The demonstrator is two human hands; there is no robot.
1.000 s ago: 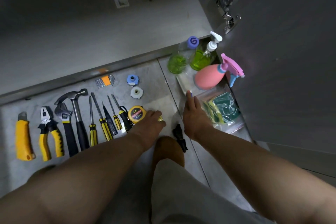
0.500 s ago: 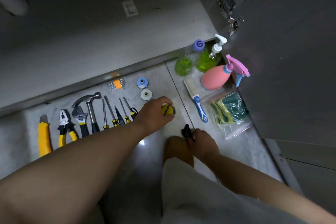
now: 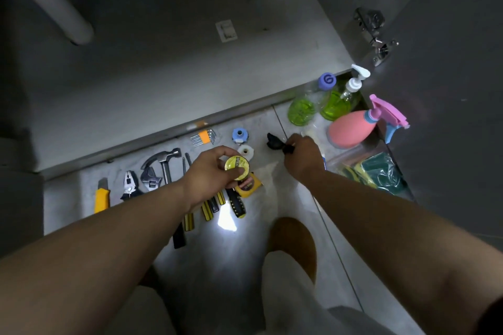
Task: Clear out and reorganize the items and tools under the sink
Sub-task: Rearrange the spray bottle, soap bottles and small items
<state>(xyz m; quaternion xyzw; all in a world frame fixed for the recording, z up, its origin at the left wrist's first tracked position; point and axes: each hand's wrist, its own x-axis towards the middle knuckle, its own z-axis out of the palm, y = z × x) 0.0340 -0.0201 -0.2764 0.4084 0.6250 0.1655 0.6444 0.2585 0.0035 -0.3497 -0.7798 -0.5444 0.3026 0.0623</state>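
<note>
Two hands are in use in the head view, the only view supplied. The left hand (image 3: 212, 171) holds a yellow roll (image 3: 236, 168), fingers and thumb curled round its rim, just above the tape measure (image 3: 249, 186) that lies on the floor (image 3: 245, 266) at the right end of the tool row. The right hand (image 3: 302, 158) pinches a small black item (image 3: 274, 141) by one end, low between the white fitting (image 3: 245, 151) and the sprayer (image 3: 351, 130); contact with the floor cannot be determined. The roll is probably light and stiff with a smooth face. Hold it across the rim, as shown, not by the flat sides. The black item appears light; its material cannot be determined. A pinch at one end may let it swing, so a grip nearer the middle is advised. The hammer (image 3: 163, 158) is likely head-heavy: take the handle close to the head.
</note>
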